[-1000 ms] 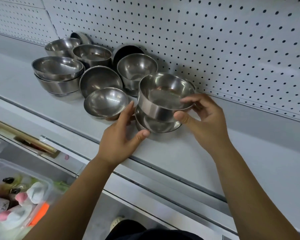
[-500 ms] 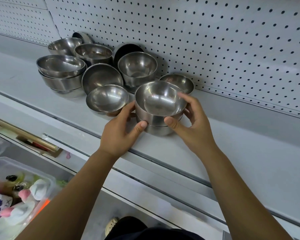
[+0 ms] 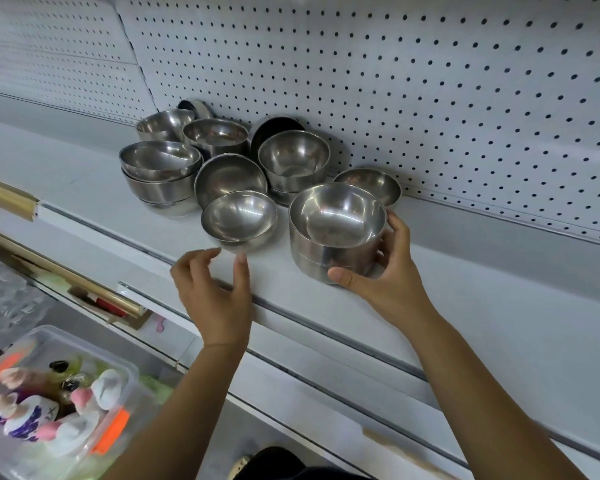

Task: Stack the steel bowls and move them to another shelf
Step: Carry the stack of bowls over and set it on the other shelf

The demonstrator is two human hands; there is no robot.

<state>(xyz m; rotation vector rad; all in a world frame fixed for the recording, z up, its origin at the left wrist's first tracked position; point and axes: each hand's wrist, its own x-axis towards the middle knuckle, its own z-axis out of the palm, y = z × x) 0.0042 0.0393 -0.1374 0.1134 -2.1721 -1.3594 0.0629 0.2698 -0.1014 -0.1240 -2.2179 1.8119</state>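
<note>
The right hand (image 3: 388,271) grips the stack of bowls (image 3: 336,233) at its left, while the left hand (image 3: 215,292), fingers relaxed and holding nothing, has a single bowl (image 3: 239,220) just beyond its fingertips.

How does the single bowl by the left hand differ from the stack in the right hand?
The single bowl is one rounded bowl; the stack is nested bowls with straight sides. The right hand grips the stack; the left hand is open near the single bowl, gripping nothing. Both are shiny steel on the same shelf.
</note>
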